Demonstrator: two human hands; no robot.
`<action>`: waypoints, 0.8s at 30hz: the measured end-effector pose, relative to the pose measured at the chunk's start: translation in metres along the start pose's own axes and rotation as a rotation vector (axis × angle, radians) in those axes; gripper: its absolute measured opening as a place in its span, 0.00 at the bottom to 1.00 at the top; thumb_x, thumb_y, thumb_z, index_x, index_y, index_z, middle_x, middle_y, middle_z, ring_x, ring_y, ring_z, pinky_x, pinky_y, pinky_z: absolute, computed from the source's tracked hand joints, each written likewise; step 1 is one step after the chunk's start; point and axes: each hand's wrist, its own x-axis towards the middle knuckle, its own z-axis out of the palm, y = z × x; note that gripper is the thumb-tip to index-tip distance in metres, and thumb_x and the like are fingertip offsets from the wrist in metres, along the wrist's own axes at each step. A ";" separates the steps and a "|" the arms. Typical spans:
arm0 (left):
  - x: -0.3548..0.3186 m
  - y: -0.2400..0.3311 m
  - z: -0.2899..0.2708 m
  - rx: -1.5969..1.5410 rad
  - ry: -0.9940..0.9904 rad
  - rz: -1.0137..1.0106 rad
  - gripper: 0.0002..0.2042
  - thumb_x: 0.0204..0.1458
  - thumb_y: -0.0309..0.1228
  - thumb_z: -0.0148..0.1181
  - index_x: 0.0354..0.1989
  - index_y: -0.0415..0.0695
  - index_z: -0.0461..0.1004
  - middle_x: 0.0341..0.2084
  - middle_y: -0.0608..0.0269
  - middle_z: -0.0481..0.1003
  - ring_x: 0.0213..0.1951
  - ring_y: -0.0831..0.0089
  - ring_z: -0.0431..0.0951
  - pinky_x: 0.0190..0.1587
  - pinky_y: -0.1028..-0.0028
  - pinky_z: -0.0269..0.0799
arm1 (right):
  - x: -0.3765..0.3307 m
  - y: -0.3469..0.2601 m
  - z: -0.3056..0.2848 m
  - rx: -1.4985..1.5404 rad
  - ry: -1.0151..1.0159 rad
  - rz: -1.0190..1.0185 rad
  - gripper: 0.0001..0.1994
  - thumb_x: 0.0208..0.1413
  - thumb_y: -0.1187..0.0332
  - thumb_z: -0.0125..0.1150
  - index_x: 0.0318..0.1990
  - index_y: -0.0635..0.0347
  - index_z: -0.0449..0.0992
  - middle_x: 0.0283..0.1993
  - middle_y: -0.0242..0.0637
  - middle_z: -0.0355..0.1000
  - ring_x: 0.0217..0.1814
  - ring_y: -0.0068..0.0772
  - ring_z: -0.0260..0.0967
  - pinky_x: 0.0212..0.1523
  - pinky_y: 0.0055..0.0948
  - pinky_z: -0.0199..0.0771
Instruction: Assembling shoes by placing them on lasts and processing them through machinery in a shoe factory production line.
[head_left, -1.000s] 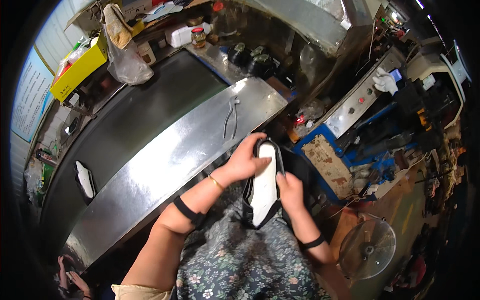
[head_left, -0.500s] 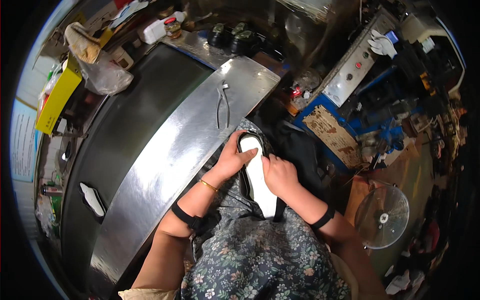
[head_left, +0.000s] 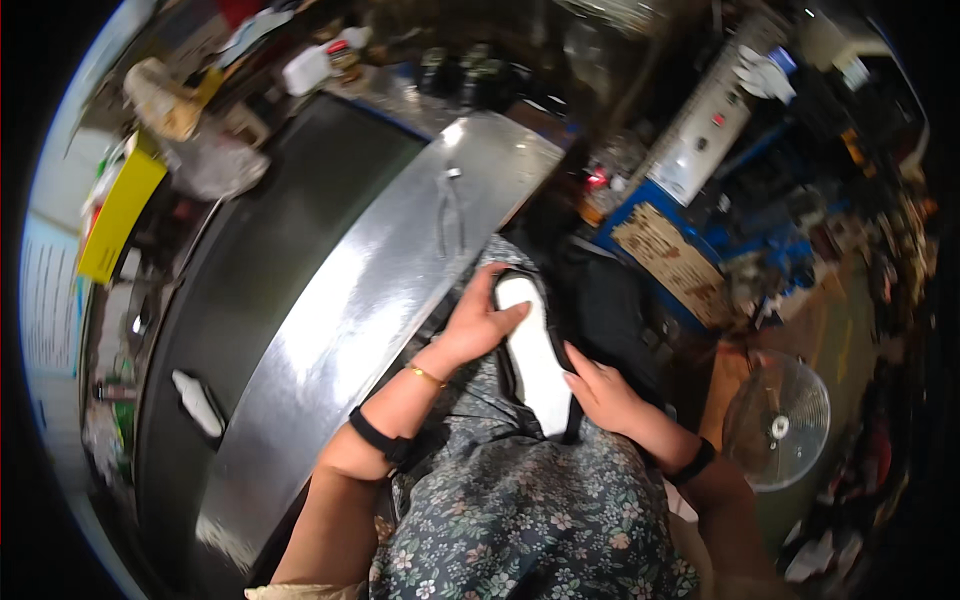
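Observation:
An unfinished black shoe (head_left: 535,350) lies over my lap, its long white underside facing up and dark upper material around the edge. My left hand (head_left: 480,322) is closed around the far end, thumb pressed on the white surface. At the right edge, nearer my body, my right hand (head_left: 608,396) grips the side with its thumb tip at the white part; its other fingers are partly hidden. Beneath the shoe spreads my dark floral apron (head_left: 530,510). A pair of pliers (head_left: 441,220), blurred, lies on the metal tabletop (head_left: 330,270) beyond my left hand.
Behind the metal strip runs a dark belt (head_left: 290,190), carrying another white-bottomed shoe piece (head_left: 199,403). A yellow box (head_left: 122,215) and a plastic bag (head_left: 222,172) stand at the left. To the right are a blue machine (head_left: 665,245) and a round clear-rimmed fan (head_left: 778,425).
My right hand has slid down the shoe's right edge toward my body, its pinch loosened. The shoe and left hand have shifted slightly right; the whole view has moved a little.

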 end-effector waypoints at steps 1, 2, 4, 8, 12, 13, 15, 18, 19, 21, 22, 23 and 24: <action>-0.001 0.019 0.000 0.055 -0.039 -0.099 0.30 0.53 0.29 0.65 0.61 0.39 0.57 0.41 0.61 0.73 0.43 0.76 0.71 0.46 0.76 0.70 | -0.004 0.003 -0.003 -0.030 -0.001 -0.014 0.24 0.65 0.66 0.49 0.65 0.70 0.57 0.51 0.64 0.69 0.53 0.62 0.69 0.52 0.42 0.70; 0.002 0.012 0.002 0.038 -0.006 -0.030 0.30 0.51 0.31 0.66 0.60 0.38 0.59 0.42 0.57 0.73 0.44 0.71 0.72 0.47 0.73 0.70 | -0.005 0.007 -0.002 0.000 -0.017 0.002 0.25 0.62 0.70 0.49 0.66 0.69 0.56 0.53 0.64 0.68 0.55 0.62 0.68 0.53 0.41 0.69; 0.000 0.006 0.004 0.102 0.020 0.068 0.29 0.53 0.30 0.65 0.61 0.38 0.58 0.43 0.59 0.72 0.45 0.74 0.70 0.50 0.74 0.68 | -0.007 0.008 0.001 0.043 -0.014 0.020 0.26 0.60 0.73 0.50 0.66 0.69 0.56 0.54 0.64 0.68 0.56 0.60 0.68 0.53 0.40 0.69; -0.003 -0.003 0.006 0.008 0.038 0.025 0.29 0.53 0.28 0.65 0.60 0.37 0.58 0.43 0.58 0.72 0.45 0.74 0.70 0.50 0.73 0.69 | -0.006 0.022 0.023 0.202 0.081 0.100 0.30 0.50 0.81 0.50 0.64 0.70 0.56 0.57 0.62 0.67 0.61 0.55 0.66 0.58 0.36 0.66; 0.003 0.002 0.009 0.042 0.013 0.023 0.29 0.53 0.28 0.65 0.61 0.39 0.58 0.43 0.58 0.71 0.45 0.74 0.70 0.49 0.74 0.69 | 0.001 0.007 0.006 0.151 0.019 0.201 0.30 0.47 0.81 0.48 0.63 0.70 0.55 0.58 0.63 0.66 0.63 0.55 0.64 0.61 0.35 0.64; 0.003 0.001 0.008 0.036 0.014 0.020 0.29 0.53 0.28 0.65 0.61 0.39 0.58 0.43 0.58 0.71 0.45 0.74 0.70 0.49 0.74 0.69 | 0.001 0.000 0.000 0.037 -0.031 0.189 0.30 0.48 0.80 0.48 0.62 0.70 0.56 0.57 0.63 0.66 0.62 0.54 0.65 0.60 0.35 0.65; 0.002 0.000 0.007 0.088 0.018 0.052 0.29 0.52 0.28 0.65 0.61 0.39 0.58 0.43 0.59 0.71 0.45 0.74 0.70 0.49 0.74 0.69 | 0.002 -0.022 -0.011 -0.058 -0.090 0.244 0.29 0.48 0.80 0.48 0.62 0.70 0.57 0.58 0.60 0.67 0.61 0.51 0.66 0.60 0.36 0.65; 0.000 0.000 0.002 0.013 0.040 0.048 0.29 0.53 0.27 0.64 0.61 0.39 0.58 0.42 0.60 0.71 0.44 0.75 0.71 0.48 0.75 0.70 | 0.002 -0.001 -0.013 0.364 -0.111 0.319 0.25 0.53 0.79 0.47 0.62 0.69 0.59 0.57 0.53 0.69 0.59 0.45 0.68 0.60 0.36 0.66; 0.000 0.001 0.001 -0.109 0.009 -0.011 0.28 0.54 0.25 0.63 0.61 0.39 0.57 0.41 0.63 0.72 0.42 0.77 0.71 0.46 0.76 0.70 | -0.001 0.015 -0.011 0.880 -0.066 0.328 0.23 0.57 0.77 0.47 0.61 0.69 0.60 0.57 0.49 0.70 0.58 0.41 0.69 0.60 0.36 0.65; 0.001 0.010 0.001 -0.216 -0.036 -0.020 0.28 0.55 0.24 0.62 0.61 0.40 0.56 0.40 0.64 0.72 0.40 0.79 0.72 0.44 0.77 0.71 | -0.010 0.049 0.015 1.312 0.046 0.579 0.28 0.70 0.51 0.35 0.59 0.71 0.65 0.54 0.46 0.72 0.58 0.39 0.68 0.61 0.35 0.63; 0.002 0.002 0.000 -0.189 -0.030 0.023 0.28 0.55 0.24 0.62 0.61 0.40 0.56 0.40 0.64 0.72 0.39 0.79 0.72 0.43 0.78 0.71 | -0.006 0.034 0.020 0.781 0.031 0.665 0.31 0.69 0.48 0.34 0.57 0.73 0.67 0.52 0.50 0.73 0.57 0.43 0.69 0.61 0.36 0.63; 0.000 -0.004 -0.002 -0.187 -0.035 0.017 0.28 0.55 0.24 0.62 0.61 0.40 0.56 0.40 0.64 0.72 0.39 0.79 0.72 0.43 0.78 0.71 | -0.003 0.019 0.024 0.248 0.012 0.715 0.34 0.68 0.45 0.32 0.55 0.75 0.69 0.50 0.54 0.74 0.56 0.47 0.69 0.60 0.37 0.64; 0.002 0.001 -0.002 -0.129 -0.022 0.007 0.28 0.55 0.23 0.62 0.61 0.40 0.56 0.39 0.64 0.73 0.39 0.79 0.72 0.42 0.78 0.71 | 0.001 0.021 0.036 0.214 0.106 0.632 0.35 0.68 0.45 0.32 0.50 0.77 0.71 0.45 0.63 0.73 0.55 0.60 0.68 0.57 0.40 0.66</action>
